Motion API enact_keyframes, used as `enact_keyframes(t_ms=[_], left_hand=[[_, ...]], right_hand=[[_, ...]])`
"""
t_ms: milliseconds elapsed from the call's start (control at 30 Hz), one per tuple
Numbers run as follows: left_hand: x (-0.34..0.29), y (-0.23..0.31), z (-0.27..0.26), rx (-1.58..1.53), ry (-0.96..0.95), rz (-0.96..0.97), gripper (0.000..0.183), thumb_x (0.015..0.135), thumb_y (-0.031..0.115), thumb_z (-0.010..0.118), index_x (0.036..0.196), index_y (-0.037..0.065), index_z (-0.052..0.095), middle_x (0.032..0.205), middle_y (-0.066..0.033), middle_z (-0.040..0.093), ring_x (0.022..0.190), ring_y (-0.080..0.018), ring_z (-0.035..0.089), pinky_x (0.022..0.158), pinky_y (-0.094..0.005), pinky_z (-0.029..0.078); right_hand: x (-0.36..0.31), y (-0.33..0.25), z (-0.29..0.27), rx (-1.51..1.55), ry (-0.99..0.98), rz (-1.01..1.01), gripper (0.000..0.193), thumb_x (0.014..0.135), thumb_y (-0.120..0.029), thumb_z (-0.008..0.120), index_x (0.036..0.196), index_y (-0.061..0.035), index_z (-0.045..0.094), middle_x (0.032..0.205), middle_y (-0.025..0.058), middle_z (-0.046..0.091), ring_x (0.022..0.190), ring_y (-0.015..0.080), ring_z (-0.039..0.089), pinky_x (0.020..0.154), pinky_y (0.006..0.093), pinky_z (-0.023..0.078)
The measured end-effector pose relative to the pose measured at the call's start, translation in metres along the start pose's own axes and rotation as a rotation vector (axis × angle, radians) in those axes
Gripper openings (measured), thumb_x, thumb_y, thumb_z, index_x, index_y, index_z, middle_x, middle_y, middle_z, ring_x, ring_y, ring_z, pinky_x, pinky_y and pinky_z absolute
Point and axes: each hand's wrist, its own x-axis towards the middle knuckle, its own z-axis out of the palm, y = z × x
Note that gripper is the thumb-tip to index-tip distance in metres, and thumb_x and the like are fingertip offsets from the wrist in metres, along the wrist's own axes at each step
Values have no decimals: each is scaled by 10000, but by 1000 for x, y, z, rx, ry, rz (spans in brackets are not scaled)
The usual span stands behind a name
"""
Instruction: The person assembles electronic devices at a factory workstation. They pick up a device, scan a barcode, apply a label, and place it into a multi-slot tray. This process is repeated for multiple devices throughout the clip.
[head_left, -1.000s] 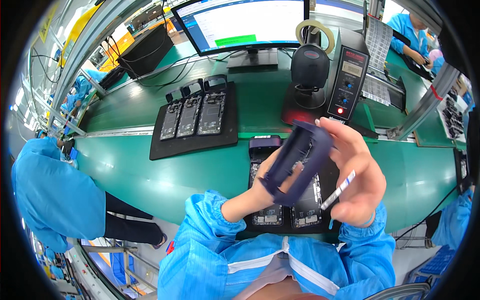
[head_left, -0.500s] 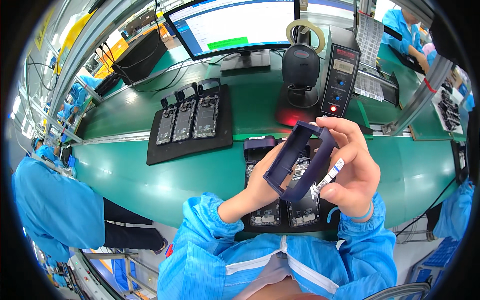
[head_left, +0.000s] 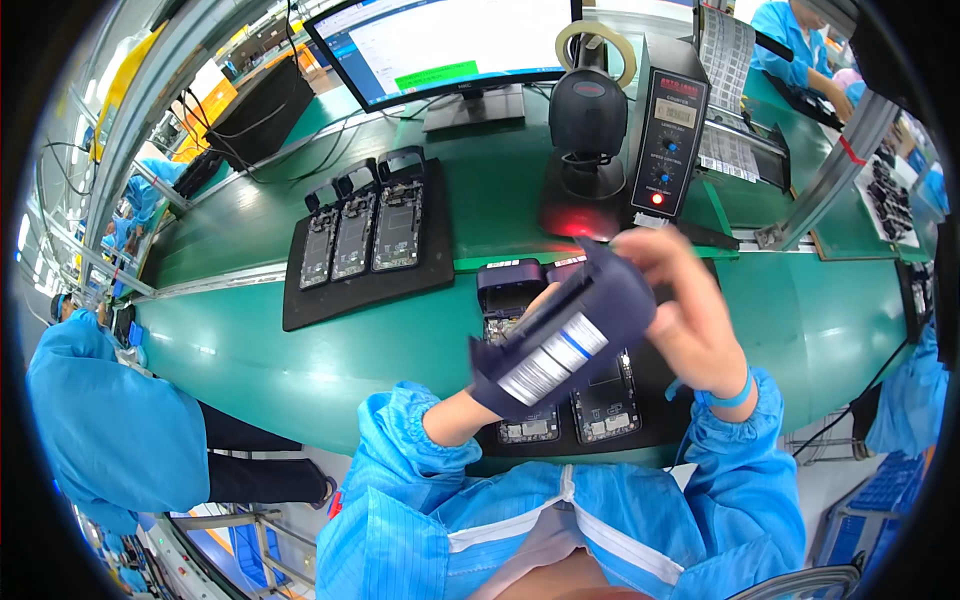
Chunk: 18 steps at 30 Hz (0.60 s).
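A dark purple-blue plastic housing [head_left: 590, 300] is tilted above the mat, its outer side facing up. A white printed label with a blue stripe [head_left: 553, 360] lies flat on that side. My left hand [head_left: 466, 412] holds the housing from behind; most of its fingers are hidden. At the housing's upper right end is my right hand [head_left: 700, 325], fingers bent and smeared by motion, so its grip is unclear. Beneath, opened handheld devices with bare circuit boards [head_left: 606, 405] rest on a black mat [head_left: 655, 425], partly covered by my hands and the housing.
Farther left, three opened devices [head_left: 352, 235] lie on another black mat [head_left: 440, 265]. A barcode scanner [head_left: 588, 125] on a stand, a tape roll [head_left: 625, 55], a label dispenser [head_left: 668, 140] and a monitor [head_left: 450, 45] stand behind. A co-worker in blue [head_left: 115, 400] is at the left.
The housing has turned, so its outer face now shows instead of its hollow. The label, held in my right fingers before, is now on the housing. My right hand has moved slightly left and up.
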Motion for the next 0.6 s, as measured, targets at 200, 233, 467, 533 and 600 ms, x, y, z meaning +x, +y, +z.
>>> enact_keyframes(t_ms=[200,233,467,533,600], left_hand=[[-26,-33,-9,-421,19,-329,690,693,62,687,1249,46,278,1250,-140,301,1072,-217,446,904,-356,385],[-39,-44,-14,-213,104,-233,726,675,23,678,1260,27,250,1255,-133,299,1112,-225,406,945,-359,335],[-94,-85,-21,581,159,-243,803,692,257,629,1327,31,194,1380,-255,56,1263,-447,68,1006,-521,55],[-92,-85,-21,615,116,-264,800,676,282,638,1329,71,226,1383,-242,84,1254,-462,79,1002,-533,59],[-88,-85,-23,669,61,-274,797,661,283,654,1315,68,252,1386,-228,105,1254,-470,58,998,-537,50]], right_hand=[[-74,29,27,212,296,433,450,788,-6,531,1200,65,366,1078,148,538,966,169,524,830,260,406],[-88,36,27,207,430,522,439,798,-2,513,1205,66,364,1064,135,546,953,167,528,829,255,405],[-156,71,27,120,634,985,409,824,-29,486,1207,61,374,1082,117,528,951,147,514,824,236,391],[-157,72,37,-1,610,979,405,821,-32,493,1199,61,385,1089,113,523,941,145,517,815,230,393],[-151,75,39,-13,668,941,405,813,-31,506,1197,47,402,924,41,519,782,89,496,686,184,389]])
